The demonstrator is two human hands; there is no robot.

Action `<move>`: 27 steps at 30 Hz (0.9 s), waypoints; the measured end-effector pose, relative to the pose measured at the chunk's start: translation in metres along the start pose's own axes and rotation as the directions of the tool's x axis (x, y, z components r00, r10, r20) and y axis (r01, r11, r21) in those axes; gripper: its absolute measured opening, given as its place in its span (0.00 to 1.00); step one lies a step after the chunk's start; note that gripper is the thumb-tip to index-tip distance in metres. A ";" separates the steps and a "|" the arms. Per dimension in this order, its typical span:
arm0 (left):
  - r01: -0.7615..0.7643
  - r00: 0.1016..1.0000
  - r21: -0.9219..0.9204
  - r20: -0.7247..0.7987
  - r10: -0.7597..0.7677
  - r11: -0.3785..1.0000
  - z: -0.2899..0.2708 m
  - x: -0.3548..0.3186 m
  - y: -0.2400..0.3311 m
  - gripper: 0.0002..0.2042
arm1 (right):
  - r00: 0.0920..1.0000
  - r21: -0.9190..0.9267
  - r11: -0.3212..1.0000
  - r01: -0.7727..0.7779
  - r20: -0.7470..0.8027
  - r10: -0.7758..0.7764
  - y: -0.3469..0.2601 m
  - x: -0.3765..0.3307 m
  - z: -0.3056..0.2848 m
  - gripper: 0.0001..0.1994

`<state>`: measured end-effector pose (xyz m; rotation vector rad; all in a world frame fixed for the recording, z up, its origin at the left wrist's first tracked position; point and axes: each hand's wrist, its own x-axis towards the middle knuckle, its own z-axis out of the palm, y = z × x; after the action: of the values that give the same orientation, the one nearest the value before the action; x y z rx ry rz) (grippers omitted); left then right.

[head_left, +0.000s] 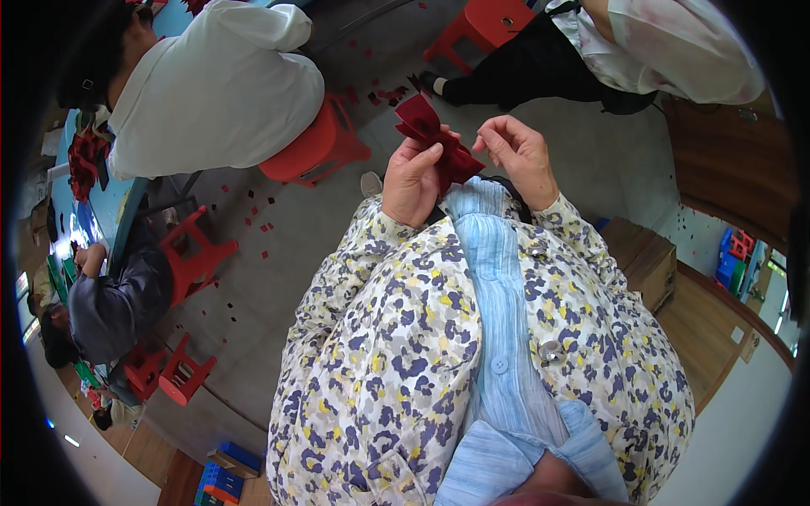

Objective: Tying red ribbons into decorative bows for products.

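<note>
A dark red fabric bow, gathered at its middle, is held in front of my chest. My left hand is closed on it, thumb and fingers pinching near the gathered part. One loop stands up past the fingers and another spreads down to the right. Just right of the bow is my right hand, raised and apart from it. Its thumb and forefinger are pressed together in a pinch; whatever they hold, if anything, is too small to make out.
A person in white sits on a red stool at a blue table on the left. Another red stool stands nearer, beside a person in grey. Ahead stands someone in black trousers. Red scraps litter the floor. Cardboard boxes are at right.
</note>
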<state>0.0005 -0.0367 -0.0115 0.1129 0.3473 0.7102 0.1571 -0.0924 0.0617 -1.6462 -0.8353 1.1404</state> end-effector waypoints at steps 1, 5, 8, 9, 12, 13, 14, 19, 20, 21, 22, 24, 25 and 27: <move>-0.015 1.000 0.054 0.008 0.015 0.998 0.000 0.000 -0.001 0.15 | 1.000 -0.004 1.000 -0.001 0.003 0.001 0.004 0.002 -0.004 0.10; -0.053 0.998 0.187 -0.028 0.059 0.981 0.010 -0.003 0.000 0.13 | 0.943 -0.158 0.980 -0.123 0.288 0.165 0.015 0.004 -0.010 0.10; -0.148 0.987 0.545 0.036 0.154 0.825 0.010 -0.004 0.000 0.12 | 0.897 -0.001 0.974 -0.226 0.390 0.209 0.020 0.003 -0.008 0.10; -0.150 0.987 0.543 0.034 0.157 0.827 0.011 -0.005 0.001 0.12 | 0.894 0.074 0.964 -0.256 0.397 0.207 0.023 0.003 -0.007 0.09; -0.261 0.952 0.731 0.089 0.291 0.630 0.020 -0.007 0.005 0.16 | 0.914 0.108 0.963 -0.248 0.356 0.195 0.027 0.000 -0.002 0.08; -0.261 0.950 0.736 0.080 0.303 0.624 0.025 -0.008 0.007 0.15 | 0.913 0.105 0.963 -0.248 0.358 0.197 0.027 0.000 -0.001 0.08; -0.261 0.947 0.743 0.071 0.315 0.617 0.027 -0.009 0.008 0.14 | 0.923 0.116 0.967 -0.227 0.342 0.175 0.025 -0.001 0.002 0.08; -0.208 0.969 0.561 0.008 0.246 0.801 0.015 -0.006 0.012 0.12 | 0.935 0.065 0.981 -0.183 0.318 0.154 0.023 0.001 0.004 0.07; -0.159 0.980 0.490 -0.030 0.198 0.857 0.011 -0.005 0.013 0.12 | 0.937 0.063 0.977 -0.203 0.304 0.175 0.020 0.001 0.005 0.07; -0.157 0.980 0.491 -0.031 0.197 0.857 0.008 -0.004 0.015 0.12 | 0.937 0.062 0.973 -0.223 0.289 0.196 0.019 0.001 0.006 0.08; -0.090 0.992 0.378 -0.046 0.116 0.922 0.005 -0.005 0.017 0.11 | 0.937 0.064 0.973 -0.224 0.288 0.197 0.019 0.001 0.005 0.08; 0.006 0.999 0.216 -0.047 0.004 0.976 -0.001 -0.003 0.018 0.11 | 0.916 0.094 0.948 -0.303 0.302 0.263 0.019 0.002 0.001 0.09; 0.007 0.999 0.217 -0.047 0.004 0.976 -0.003 -0.002 0.018 0.11 | 0.916 0.095 0.948 -0.303 0.302 0.262 0.019 0.003 0.001 0.09; 0.040 0.998 0.213 -0.046 -0.031 0.976 -0.004 -0.001 0.019 0.11 | 0.905 0.143 0.928 -0.344 0.312 0.287 0.020 0.004 0.001 0.10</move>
<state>-0.0133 -0.0235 -0.0110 0.2953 0.4651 0.6386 0.1578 -0.0949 0.0419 -1.5069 -0.6184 1.6675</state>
